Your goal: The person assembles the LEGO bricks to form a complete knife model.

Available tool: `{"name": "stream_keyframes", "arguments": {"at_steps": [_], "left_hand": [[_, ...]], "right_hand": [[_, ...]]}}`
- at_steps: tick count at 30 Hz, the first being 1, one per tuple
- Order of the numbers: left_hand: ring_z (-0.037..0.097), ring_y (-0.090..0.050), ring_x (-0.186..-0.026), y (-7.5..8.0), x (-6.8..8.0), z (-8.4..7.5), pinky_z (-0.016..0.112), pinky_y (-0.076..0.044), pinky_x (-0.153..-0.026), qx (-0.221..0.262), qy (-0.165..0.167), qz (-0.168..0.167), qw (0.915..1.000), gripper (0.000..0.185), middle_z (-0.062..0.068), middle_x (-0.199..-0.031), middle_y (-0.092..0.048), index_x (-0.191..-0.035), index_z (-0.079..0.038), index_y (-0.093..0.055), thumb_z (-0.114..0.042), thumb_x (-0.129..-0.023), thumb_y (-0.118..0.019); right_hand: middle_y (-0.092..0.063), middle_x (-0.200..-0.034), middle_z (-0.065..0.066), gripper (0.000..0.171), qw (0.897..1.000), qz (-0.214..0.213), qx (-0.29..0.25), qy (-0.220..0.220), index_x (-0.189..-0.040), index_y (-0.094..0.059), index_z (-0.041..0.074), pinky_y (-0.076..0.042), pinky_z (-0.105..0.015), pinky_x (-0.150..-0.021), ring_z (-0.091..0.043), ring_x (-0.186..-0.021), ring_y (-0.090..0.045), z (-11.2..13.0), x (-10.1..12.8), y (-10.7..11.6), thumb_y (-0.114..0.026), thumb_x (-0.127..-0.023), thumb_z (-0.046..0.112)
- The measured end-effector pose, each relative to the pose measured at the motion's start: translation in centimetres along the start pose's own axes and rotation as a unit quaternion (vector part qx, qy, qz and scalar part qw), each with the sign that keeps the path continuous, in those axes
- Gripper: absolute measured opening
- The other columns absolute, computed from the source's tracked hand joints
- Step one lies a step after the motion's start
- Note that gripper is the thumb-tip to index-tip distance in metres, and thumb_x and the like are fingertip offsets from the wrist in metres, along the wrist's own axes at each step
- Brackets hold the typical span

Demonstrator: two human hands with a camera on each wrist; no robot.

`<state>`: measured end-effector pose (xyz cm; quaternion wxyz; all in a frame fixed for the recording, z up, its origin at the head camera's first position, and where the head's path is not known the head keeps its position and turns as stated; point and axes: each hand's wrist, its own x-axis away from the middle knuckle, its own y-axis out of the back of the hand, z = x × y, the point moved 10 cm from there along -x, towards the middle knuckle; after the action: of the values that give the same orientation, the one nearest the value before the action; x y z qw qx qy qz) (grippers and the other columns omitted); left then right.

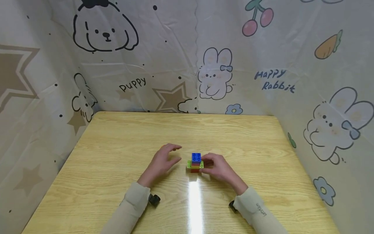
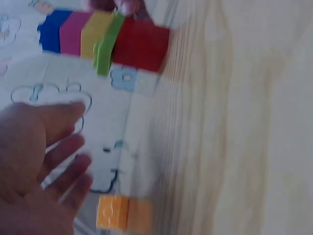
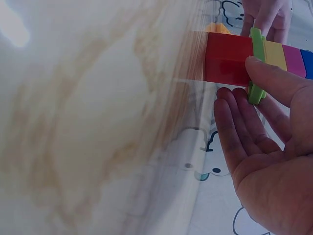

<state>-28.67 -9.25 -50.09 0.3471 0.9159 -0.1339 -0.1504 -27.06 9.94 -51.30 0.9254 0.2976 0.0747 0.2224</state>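
A stack of toy building blocks (image 1: 196, 164) stands upright on the table. From the bottom it runs red (image 3: 229, 56), a thin green plate (image 2: 108, 44) that juts out at both sides, yellow (image 3: 275, 55), pink (image 3: 294, 60) and blue (image 2: 51, 31). My right hand (image 1: 219, 166) holds the stack at its right side, thumb in front by the red block and the green plate, fingers behind. To the left of the stack, apart from it, my left hand (image 1: 162, 162) has its fingers spread and nothing between them. An orange block (image 2: 112, 212) lies beyond the left hand, mostly hidden by it from the head.
The wooden table (image 1: 248, 136) reaches back to a printed cloth (image 1: 172, 58) hung behind and along both sides. A black wrist camera (image 1: 154, 200) sits at the left cuff, another (image 1: 232, 206) at the right. A bright light streak (image 1: 195, 204) reflects off the tabletop.
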Motion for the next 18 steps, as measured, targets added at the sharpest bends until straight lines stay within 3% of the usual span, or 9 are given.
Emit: {"name": "stream_keyframes", "arguments": {"at_steps": [3, 7, 10, 18], "left_hand": [[0.021, -0.050, -0.116, 1.8, -0.3, 1.5, 0.045, -0.046, -0.095, -0.045, 0.016, -0.059, 0.9972, 0.038, -0.004, -0.125, -0.058, -0.126, -0.022, -0.061, -0.026, -0.089, -0.070], [0.024, -0.048, -0.117, 2.8, -0.4, 3.3, 0.048, -0.043, -0.095, -0.095, 0.042, -0.090, 0.9905, 0.040, 0.000, -0.126, -0.058, -0.122, -0.022, -0.063, -0.028, -0.085, -0.075], [0.027, -0.047, -0.118, 2.9, -0.5, 4.1, 0.050, -0.042, -0.096, -0.106, 0.054, -0.085, 0.9892, 0.044, 0.003, -0.127, -0.056, -0.124, -0.021, -0.061, -0.028, -0.083, -0.076], [0.027, -0.049, -0.118, 2.3, -0.8, 5.3, 0.047, -0.044, -0.097, -0.060, 0.084, -0.047, 0.9935, 0.041, 0.006, -0.127, -0.056, -0.125, -0.018, -0.061, -0.021, -0.086, -0.073]], "right_hand": [[-0.066, -0.105, 0.001, 0.033, 1.000, 0.001, 0.004, 0.000, -0.110, -0.069, 0.013, -0.055, -0.029, -0.083, -0.014, -0.094, -0.064, 0.0, -0.1, -0.1, -0.079, -0.079, 0.012], [-0.066, -0.106, 0.003, 0.033, 1.000, 0.004, 0.009, -0.004, -0.110, -0.069, 0.013, -0.054, -0.026, -0.083, -0.012, -0.094, -0.064, -0.1, -0.1, -0.1, -0.079, -0.079, 0.012], [-0.066, -0.105, 0.005, 0.033, 1.000, 0.005, 0.010, -0.010, -0.110, -0.069, 0.014, -0.054, -0.025, -0.083, -0.009, -0.093, -0.064, -0.3, 0.0, -0.1, -0.079, -0.079, 0.013], [-0.066, -0.105, 0.003, 0.034, 1.000, -0.001, 0.009, -0.009, -0.111, -0.068, 0.014, -0.054, -0.026, -0.083, -0.012, -0.093, -0.064, -0.2, -0.1, 0.0, -0.079, -0.079, 0.013]]}}
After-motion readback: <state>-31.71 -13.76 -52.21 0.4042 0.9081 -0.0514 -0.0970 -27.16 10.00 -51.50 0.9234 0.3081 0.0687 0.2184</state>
